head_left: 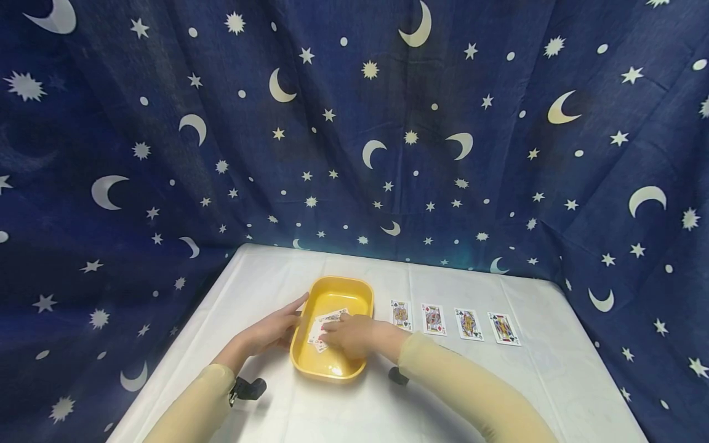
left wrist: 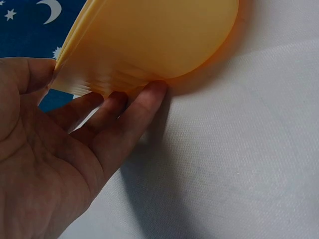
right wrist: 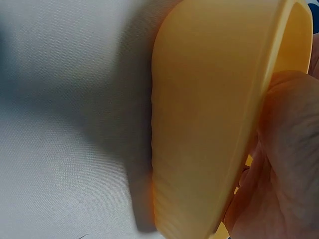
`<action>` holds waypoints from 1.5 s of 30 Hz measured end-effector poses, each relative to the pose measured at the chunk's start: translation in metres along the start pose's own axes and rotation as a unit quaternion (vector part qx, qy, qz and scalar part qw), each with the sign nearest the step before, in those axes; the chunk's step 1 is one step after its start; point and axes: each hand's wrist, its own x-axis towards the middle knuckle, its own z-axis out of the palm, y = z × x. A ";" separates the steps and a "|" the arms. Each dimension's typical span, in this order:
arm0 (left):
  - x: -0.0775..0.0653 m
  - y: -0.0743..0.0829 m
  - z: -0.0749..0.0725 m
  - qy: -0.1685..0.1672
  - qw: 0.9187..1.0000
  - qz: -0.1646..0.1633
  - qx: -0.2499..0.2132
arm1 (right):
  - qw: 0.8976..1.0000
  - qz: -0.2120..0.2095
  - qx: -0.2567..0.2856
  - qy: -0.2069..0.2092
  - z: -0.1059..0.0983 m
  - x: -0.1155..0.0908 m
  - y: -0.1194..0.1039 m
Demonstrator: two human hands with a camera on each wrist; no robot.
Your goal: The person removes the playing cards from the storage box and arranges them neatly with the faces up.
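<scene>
A yellow plastic tub with rounded corners stands on the table. Inside it lie several overlapping playing cards, face up. My left hand touches the tub's left side; in the left wrist view, its fingers lie fairly straight against the ribbed wall. Over the right rim reaches my right hand, its fingertips down at the cards. From the right wrist view, the tub's outer wall hides most of the right fingers, so whether they pinch a card does not show.
Right of the tub, face cards lie face up in a spaced row: one nearest it, then a second, a third and the rightmost. White cloth covers the table. A dark blue star-patterned curtain hangs behind.
</scene>
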 end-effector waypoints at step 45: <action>0.000 0.000 0.001 0.006 1.000 -0.002 0.001 | 0.997 0.013 0.048 0.051 0.004 0.010 0.020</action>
